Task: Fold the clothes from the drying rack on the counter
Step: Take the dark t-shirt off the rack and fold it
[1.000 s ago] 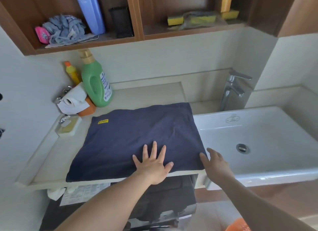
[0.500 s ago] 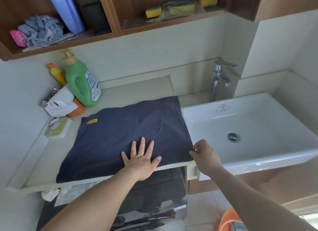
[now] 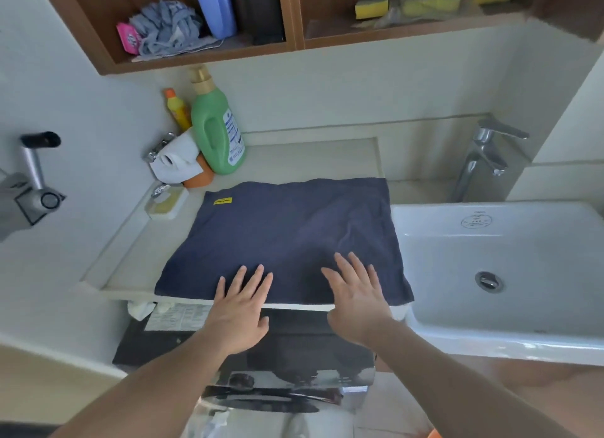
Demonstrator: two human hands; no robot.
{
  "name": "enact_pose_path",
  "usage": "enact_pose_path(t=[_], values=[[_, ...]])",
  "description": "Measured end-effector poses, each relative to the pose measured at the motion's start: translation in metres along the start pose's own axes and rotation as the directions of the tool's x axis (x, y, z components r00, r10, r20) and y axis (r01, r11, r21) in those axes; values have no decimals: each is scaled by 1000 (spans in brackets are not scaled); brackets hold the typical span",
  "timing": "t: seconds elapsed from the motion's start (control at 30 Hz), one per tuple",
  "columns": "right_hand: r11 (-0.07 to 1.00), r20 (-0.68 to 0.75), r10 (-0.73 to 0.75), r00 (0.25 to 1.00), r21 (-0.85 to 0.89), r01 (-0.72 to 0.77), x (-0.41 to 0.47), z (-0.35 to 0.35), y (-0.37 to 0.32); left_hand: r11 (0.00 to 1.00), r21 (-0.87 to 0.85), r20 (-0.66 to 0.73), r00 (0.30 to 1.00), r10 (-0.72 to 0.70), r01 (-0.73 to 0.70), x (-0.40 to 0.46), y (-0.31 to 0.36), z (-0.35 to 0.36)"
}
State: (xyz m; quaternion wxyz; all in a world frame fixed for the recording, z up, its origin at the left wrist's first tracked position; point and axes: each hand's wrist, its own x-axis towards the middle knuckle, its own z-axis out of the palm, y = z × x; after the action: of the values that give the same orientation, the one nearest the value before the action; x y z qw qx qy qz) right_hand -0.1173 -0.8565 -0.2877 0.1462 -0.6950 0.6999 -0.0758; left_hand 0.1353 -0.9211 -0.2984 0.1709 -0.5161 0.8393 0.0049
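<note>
A dark navy garment (image 3: 287, 228) with a small yellow tag lies folded flat on the pale counter (image 3: 294, 160), its near edge at the counter's front lip. My left hand (image 3: 242, 307) is spread flat with its fingertips on the garment's near edge. My right hand (image 3: 356, 294) lies flat with straight fingers on the garment's near right part. Neither hand holds anything. No drying rack is in view.
A white sink (image 3: 506, 267) with a chrome tap (image 3: 483, 163) adjoins the counter on the right. A green detergent bottle (image 3: 215, 127), a yellow bottle (image 3: 176, 109), a tissue roll (image 3: 176, 163) and a soap dish (image 3: 166, 202) stand at the back left. A dark appliance (image 3: 294, 356) sits under the counter.
My right hand has left the garment's right corner at the counter edge and now lies flat on top of the cloth. My left hand has slid back toward the near edge.
</note>
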Motion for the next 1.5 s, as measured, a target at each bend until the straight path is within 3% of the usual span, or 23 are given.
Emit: enact_pose_path(t=[0.1,0.2,0.57,0.7,0.8,1.0,1.13,1.23,1.4,1.5], values=[[991,99,44,994,-128,-31,10,14,-1,988,52,15,989,-144,143,-10,-32,1],[976,85,72,994,-213,-53,13,20,0,966,78,3,969,-248,247,-14,-68,1],[952,41,130,991,-285,-113,7,15,-8,959,284,-62,998,34,-15,-6,-120,-12],[946,57,230,972,-248,-210,-4,-7,-23,962,252,21,995,103,-105,0,-134,-31],[918,174,373,911,-209,-336,3,-35,-32,975,154,128,982,142,-161,8,-142,-55],[925,433,329,839,-326,-195,15,-78,-38,971,69,443,879,176,-229,18,-148,-92],[912,490,380,784,-342,-228,34,-118,-39,969,79,512,843,161,-233,21,-145,-127],[899,484,406,775,-363,-245,54,-140,-30,979,48,475,867,151,-196,29,-147,-146],[895,361,344,867,-406,-186,87,-144,-19,996,-51,234,969,77,-67,54,-150,-155],[900,276,322,906,-386,-203,109,-134,-2,997,-70,118,993,-24,32,72,-152,-148]])
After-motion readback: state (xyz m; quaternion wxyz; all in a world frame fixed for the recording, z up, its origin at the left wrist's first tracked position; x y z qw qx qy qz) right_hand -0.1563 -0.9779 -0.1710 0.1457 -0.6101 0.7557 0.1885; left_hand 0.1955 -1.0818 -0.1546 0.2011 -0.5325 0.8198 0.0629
